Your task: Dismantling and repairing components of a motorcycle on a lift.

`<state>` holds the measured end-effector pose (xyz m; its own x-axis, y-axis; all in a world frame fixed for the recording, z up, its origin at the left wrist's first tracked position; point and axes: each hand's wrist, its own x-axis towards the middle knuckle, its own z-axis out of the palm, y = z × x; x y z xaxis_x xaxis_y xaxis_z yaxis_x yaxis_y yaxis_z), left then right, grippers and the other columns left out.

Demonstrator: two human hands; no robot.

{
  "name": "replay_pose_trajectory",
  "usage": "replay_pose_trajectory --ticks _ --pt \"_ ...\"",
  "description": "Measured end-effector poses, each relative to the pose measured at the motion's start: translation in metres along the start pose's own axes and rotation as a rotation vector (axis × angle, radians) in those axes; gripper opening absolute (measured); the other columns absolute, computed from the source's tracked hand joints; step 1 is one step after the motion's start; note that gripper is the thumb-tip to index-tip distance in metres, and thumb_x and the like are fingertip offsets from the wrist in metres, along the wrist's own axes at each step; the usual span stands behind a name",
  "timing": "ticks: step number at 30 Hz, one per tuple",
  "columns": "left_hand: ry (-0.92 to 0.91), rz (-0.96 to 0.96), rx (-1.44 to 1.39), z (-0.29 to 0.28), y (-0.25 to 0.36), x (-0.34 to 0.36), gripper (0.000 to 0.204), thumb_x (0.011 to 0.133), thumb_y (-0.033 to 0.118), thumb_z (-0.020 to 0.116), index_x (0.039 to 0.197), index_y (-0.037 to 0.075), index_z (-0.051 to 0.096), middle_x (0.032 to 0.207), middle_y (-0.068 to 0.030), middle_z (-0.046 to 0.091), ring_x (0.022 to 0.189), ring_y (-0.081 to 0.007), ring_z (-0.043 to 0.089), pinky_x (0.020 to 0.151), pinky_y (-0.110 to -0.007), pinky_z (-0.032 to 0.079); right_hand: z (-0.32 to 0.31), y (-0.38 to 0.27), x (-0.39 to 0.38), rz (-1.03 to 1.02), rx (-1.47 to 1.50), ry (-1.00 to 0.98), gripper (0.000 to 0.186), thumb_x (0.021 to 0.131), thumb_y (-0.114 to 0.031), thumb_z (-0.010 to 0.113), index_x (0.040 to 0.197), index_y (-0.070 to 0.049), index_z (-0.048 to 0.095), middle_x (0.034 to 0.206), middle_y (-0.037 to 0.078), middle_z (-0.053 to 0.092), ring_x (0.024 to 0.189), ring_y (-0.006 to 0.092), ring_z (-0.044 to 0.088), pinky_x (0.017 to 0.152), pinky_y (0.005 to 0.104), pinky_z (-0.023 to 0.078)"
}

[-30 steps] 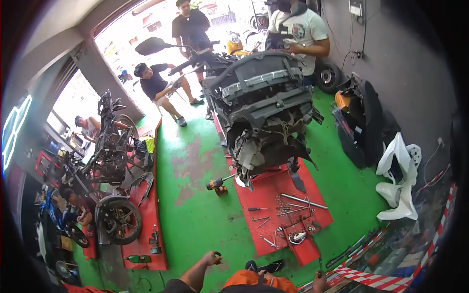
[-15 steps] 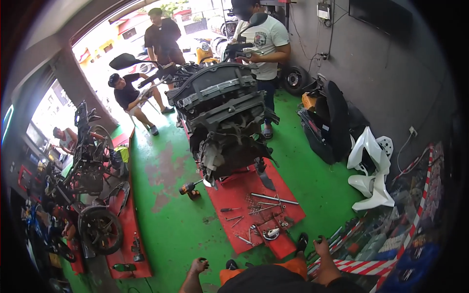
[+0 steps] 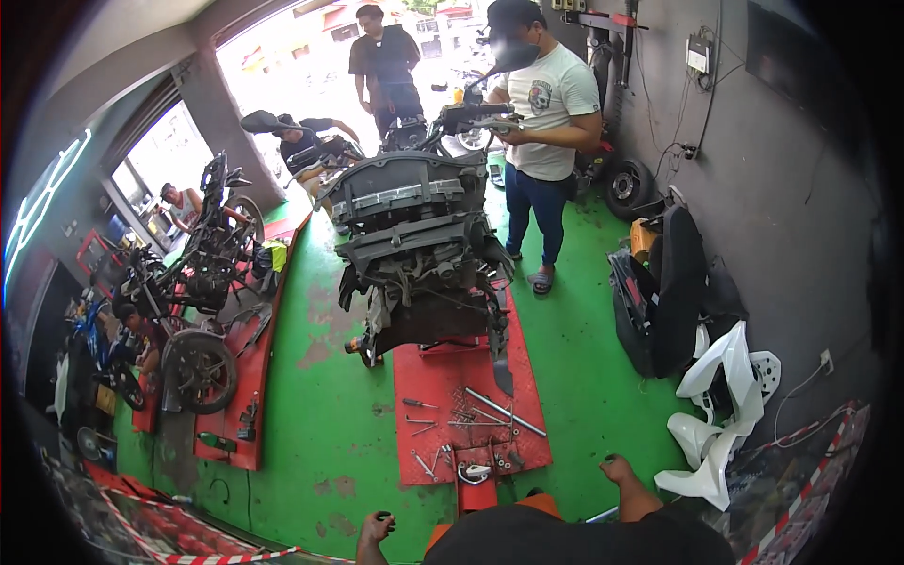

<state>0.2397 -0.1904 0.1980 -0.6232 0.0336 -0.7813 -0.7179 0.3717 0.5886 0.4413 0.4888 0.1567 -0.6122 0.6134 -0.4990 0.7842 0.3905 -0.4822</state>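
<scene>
My left hand (image 3: 378, 526) hangs low at the lower edge, its fingers loosely bent. To the right, my right hand (image 3: 618, 470) is raised over the green floor, fingers slightly curled and apart. I see nothing held in either. Ahead stands a partly stripped scooter (image 3: 414, 254), its dark front frame, handlebar and mirrors exposed. The red lift platform (image 3: 424, 372) beneath it bears a screwdriver (image 3: 419, 403), a long metal bar (image 3: 506, 411), and several wrenches and small fasteners. Both hands are apart from these tools.
A person in a white shirt (image 3: 556, 94) stands at the handlebar. White fairing panels (image 3: 725, 414) and a black seat (image 3: 680, 292) lie right. Another stripped motorcycle (image 3: 202, 254) occupies the left lift. Other people are farther back. Striped tape (image 3: 226, 557) runs low left.
My view has shifted, so the scooter's underside and lift appear from another angle. The power drill beside the lift is now mostly hidden. Both hands remain away from the tools.
</scene>
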Motion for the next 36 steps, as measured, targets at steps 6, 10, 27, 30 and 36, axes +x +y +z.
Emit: replay_pose_trajectory --ticks 6,10,27,30,36 --pt "-0.025 -0.162 -0.229 0.034 -0.032 -0.008 0.041 0.086 0.006 0.078 0.122 0.001 0.059 0.079 -0.0131 0.069 0.057 -0.0229 0.059 0.047 -0.034 0.041 -0.028 -0.094 0.073 -0.216 0.211 0.118 0.049 0.087 -0.028 0.075 0.128 -0.002 0.065 0.114 0.022 0.072 0.106 0.0319 0.07 0.095 0.0396 0.055" --pt "0.074 -0.274 -0.503 0.056 -0.042 -0.014 0.04 0.088 0.007 0.078 0.122 0.0 0.058 0.083 -0.0143 0.069 0.062 -0.0224 0.062 0.053 -0.035 0.047 -0.074 -0.216 0.097 -0.525 0.328 0.168 0.039 0.094 -0.029 0.071 0.121 -0.001 0.07 0.117 0.019 0.072 0.11 0.0298 0.068 0.098 0.0386 0.052" --pt "0.235 -0.041 -0.046 0.387 0.116 -0.013 0.056 0.085 0.032 0.083 0.127 -0.001 0.066 0.1 -0.0142 0.076 0.082 -0.0197 0.071 0.074 -0.033 0.056 -0.35 -0.6 0.209 -1.431 0.355 -0.084 0.039 0.083 -0.014 0.081 0.119 -0.008 0.065 0.115 0.009 0.068 0.115 0.0242 0.064 0.099 0.0386 0.048" --pt "0.221 -0.049 0.146 0.4 0.129 -0.002 0.057 0.086 0.041 0.08 0.127 0.003 0.067 0.108 -0.0146 0.075 0.099 -0.0253 0.071 0.086 -0.038 0.056 -0.359 -0.652 0.203 -1.648 0.244 0.048 0.052 0.082 -0.025 0.083 0.127 -0.01 0.062 0.122 0.011 0.064 0.12 0.0296 0.06 0.103 0.0436 0.047" --pt "0.63 0.298 0.17 0.393 0.213 -0.007 0.038 0.091 0.027 0.076 0.117 0.0 0.071 0.101 -0.0175 0.075 0.094 -0.0261 0.072 0.086 -0.04 0.056 -0.318 -0.741 0.192 -1.995 -0.26 0.388 0.106 0.075 -0.039 0.086 0.16 -0.021 0.026 0.154 0.026 0.037 0.14 0.0445 0.041 0.118 0.0538 0.033"
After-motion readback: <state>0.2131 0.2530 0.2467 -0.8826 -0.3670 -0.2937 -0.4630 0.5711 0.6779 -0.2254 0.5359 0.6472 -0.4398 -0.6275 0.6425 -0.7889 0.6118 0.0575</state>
